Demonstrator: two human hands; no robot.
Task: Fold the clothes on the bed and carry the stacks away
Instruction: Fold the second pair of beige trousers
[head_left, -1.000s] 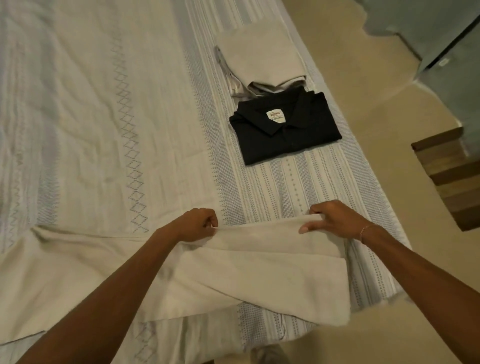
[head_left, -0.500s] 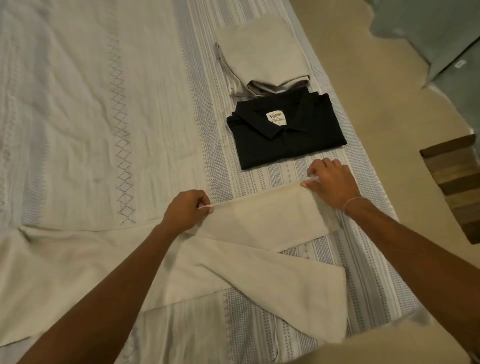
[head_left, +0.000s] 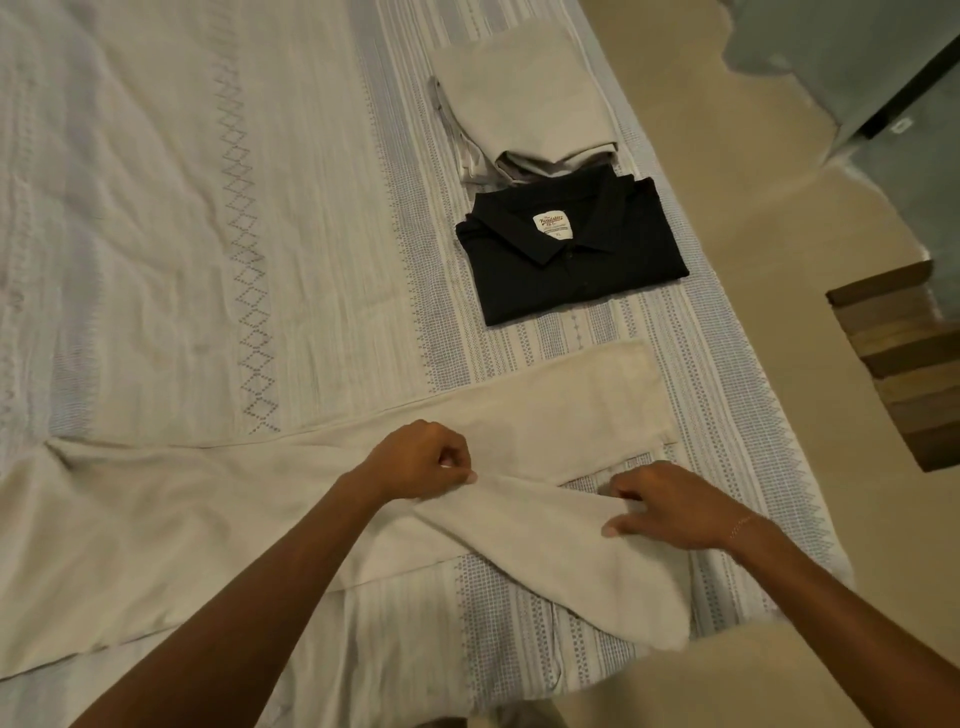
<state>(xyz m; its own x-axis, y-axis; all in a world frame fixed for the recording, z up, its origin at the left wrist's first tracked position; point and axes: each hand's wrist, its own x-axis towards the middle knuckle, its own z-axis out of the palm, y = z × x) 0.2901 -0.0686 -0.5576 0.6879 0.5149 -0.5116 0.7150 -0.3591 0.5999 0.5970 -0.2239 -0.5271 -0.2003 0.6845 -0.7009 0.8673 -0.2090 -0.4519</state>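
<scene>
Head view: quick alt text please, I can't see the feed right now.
Both hands, left and right, pinch the near leg of cream trousers spread across a patterned bedspread. Beyond them lie a folded black polo shirt and a folded beige garment.

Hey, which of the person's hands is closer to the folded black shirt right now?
Left. The left hand sits below the black shirt, slightly left of it; the right hand lies farther down, below its right edge.
</scene>
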